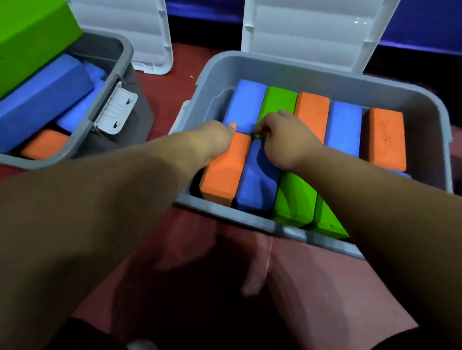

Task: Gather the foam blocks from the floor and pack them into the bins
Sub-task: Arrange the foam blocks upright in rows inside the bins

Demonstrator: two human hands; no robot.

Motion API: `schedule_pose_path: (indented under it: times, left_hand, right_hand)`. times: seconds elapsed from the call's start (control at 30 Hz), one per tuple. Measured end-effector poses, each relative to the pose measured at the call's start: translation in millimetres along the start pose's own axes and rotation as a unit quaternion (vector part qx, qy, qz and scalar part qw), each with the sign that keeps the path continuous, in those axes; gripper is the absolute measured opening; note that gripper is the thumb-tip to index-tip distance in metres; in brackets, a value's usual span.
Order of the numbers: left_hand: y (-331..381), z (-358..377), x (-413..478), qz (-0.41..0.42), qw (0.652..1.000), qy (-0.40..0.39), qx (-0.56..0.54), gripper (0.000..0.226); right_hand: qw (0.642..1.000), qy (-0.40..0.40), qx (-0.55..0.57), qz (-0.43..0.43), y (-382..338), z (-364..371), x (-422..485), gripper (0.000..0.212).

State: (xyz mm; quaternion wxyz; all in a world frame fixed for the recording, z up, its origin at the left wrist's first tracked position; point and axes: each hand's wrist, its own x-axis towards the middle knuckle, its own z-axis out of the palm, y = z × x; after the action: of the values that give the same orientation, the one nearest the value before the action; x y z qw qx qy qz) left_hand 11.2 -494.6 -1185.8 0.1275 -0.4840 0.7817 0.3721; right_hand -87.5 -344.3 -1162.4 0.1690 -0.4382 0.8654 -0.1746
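I saw the right hand [285, 143] pinching the green block [278, 101] just beyond its fingertips in the bin [328, 77], and the left hand [216, 140] on the orange block [224, 171], fingers hidden, grip unclear; a hard tug risked popping the wedged blue block [257, 177] under the right knuckles.

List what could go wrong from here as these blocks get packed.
1. The big green block in the left bin sits well above the rim, so the lid may not close.
2. In the right bin the blocks are packed tight; the right hand, fingers curled at the back-row green block, could dislodge its neighbours.
3. The orange block under the left hand has a gap beside it and could tip sideways.
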Motion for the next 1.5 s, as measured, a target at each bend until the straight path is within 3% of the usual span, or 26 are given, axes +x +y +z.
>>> schedule_pose_path:
  times: [0.07,0.17,0.27,0.37,0.53,0.63,0.9,1.03,1.17,1.27,1.33,1.5]
  left_hand:
    - [-0.8,0.7,-26.4,0.029,0.997,0.045,0.063,0.054]
    - [-11.5,5.6,-62.5,0.042,0.996,0.082,0.021,0.034]
    - [-16.8,5.8,-108.9,0.058,0.994,0.093,0.003,0.043]
    - [-24.9,4.4,-165.0,0.048,0.992,0.107,-0.039,0.049]
    - [-39.8,-10.4,-245.7,0.076,0.994,0.036,-0.064,0.038]
    - [-34.5,-44.3,-282.5,0.027,0.997,-0.046,-0.049,0.025]
    - [-42.0,-188.0,-350.0,-0.042,0.994,-0.043,-0.094,0.024]
    - [-77.2,-256.7,-357.9,-0.061,0.985,-0.02,-0.157,0.017]
    - [-137.7,-309.5,-332.6,-0.064,0.979,-0.018,-0.194,0.014]
    - [-185.9,-357.1,-294.8,-0.067,0.976,-0.014,-0.208,0.017]
    - [-219.4,-389.0,-272.8,-0.061,0.978,-0.019,-0.199,0.014]
    - [-292.5,-477.5,-208.5,-0.03,0.991,-0.017,-0.133,0.037]
  right_hand:
    - [1.0,-0.005,0.008,0.023,-4.3,-5.2,-22.6,0.035]
    - [0.999,-0.015,0.001,0.051,-12.0,-13.7,-51.8,0.038]
    - [0.992,-0.017,0.03,0.121,-18.1,-23.7,-82.3,0.047]
    - [0.989,-0.075,0.022,0.122,-25.4,-33.4,-121.9,0.036]
    - [0.984,-0.149,0.019,0.093,-52.6,-79.6,-163.3,0.032]
    - [0.975,-0.191,-0.01,0.11,-76.1,-112.5,-172.5,0.033]
    - [0.962,-0.262,-0.049,0.058,-197.4,-185.6,-158.8,0.039]
    - [0.962,-0.264,-0.064,0.005,-280.8,-195.2,-126.4,0.033]
    - [0.958,-0.278,-0.076,-0.013,-365.1,-177.0,-84.3,0.064]
    - [0.957,-0.277,-0.081,-0.006,-426.7,-144.5,-40.9,0.03]
    - [0.959,-0.273,-0.073,0.007,-470.3,-119.5,-14.8,0.023]
    - [0.954,-0.3,-0.026,-0.008,-575.7,-71.9,42.8,0.052]
